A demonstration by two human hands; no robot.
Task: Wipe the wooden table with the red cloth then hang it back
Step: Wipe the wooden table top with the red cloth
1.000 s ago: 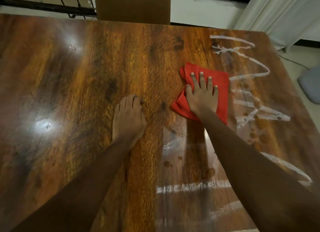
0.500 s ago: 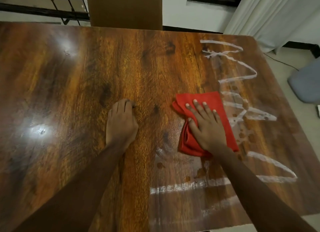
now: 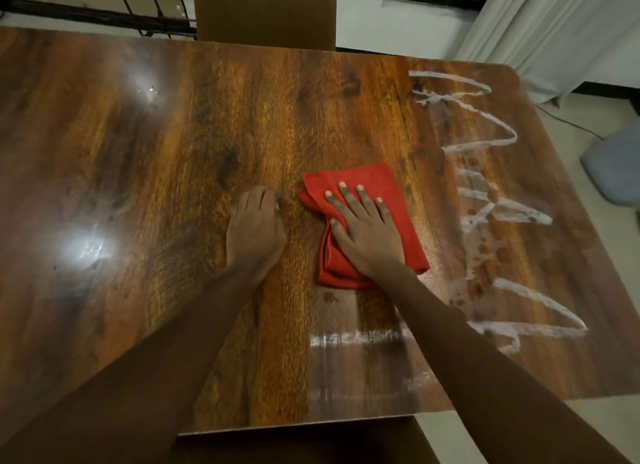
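two hands on the desk (image 3: 166, 193): your right hand (image 3: 369, 240) lies flat on the red cloth (image 3: 391, 179) mid-desk, fingers (image 3: 348, 202) spread, pressing; left hand (image 3: 254, 235) rests just beside it, fingers loosely curled, empty. white streaks (image 3: 485, 141) lie right of the cloth, nearer your right hand.

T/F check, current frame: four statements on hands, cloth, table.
1. The right hand presses flat on the red cloth. True.
2. The left hand grips the cloth. False: it rests on the bare wooden table, beside the cloth.
3. White streaks mark the table to the right of the cloth. True.
4. The cloth is hung up. False: it lies folded on the table.
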